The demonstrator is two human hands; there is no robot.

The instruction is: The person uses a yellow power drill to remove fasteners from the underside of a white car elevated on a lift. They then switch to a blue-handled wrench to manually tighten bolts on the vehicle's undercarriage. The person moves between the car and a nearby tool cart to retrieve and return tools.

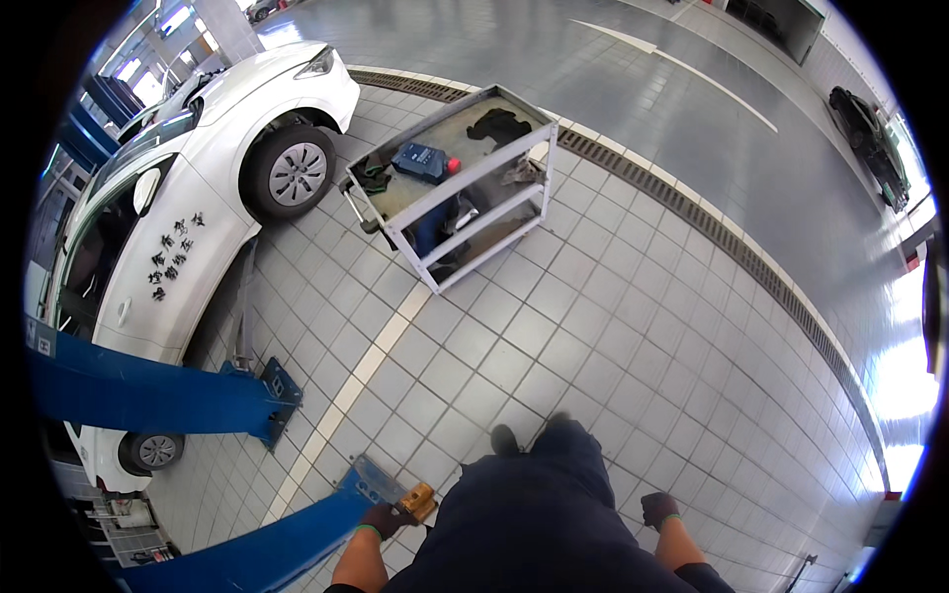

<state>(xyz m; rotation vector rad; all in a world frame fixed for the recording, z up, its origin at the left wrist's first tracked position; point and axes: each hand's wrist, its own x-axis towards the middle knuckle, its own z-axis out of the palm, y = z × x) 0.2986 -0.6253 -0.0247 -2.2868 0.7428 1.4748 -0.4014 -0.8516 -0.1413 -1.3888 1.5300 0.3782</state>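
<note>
My left hand (386,519), in a dark glove, is closed around a yellow-orange blocky tool (418,501) low on my left side. Its exact kind does not show clearly. Just beyond it, the foot of a blue lift post (361,484) stands on the floor. My right hand (659,509), gloved as well, hangs at my right side with its fingers curled in and nothing visible in them. Ahead stands a grey metal tool cart (479,163); a dark blue bottle with a red cap (423,163) lies on its top tray, and a black cloth (497,127) is beside it.
A white car (198,198) stands at the left between blue lift posts, one (158,385) crossing in front of it. A lift arm (245,306) runs low near its side. A floor drain grate (682,203) curves past the cart. Light tiles (514,366) cover the floor around me.
</note>
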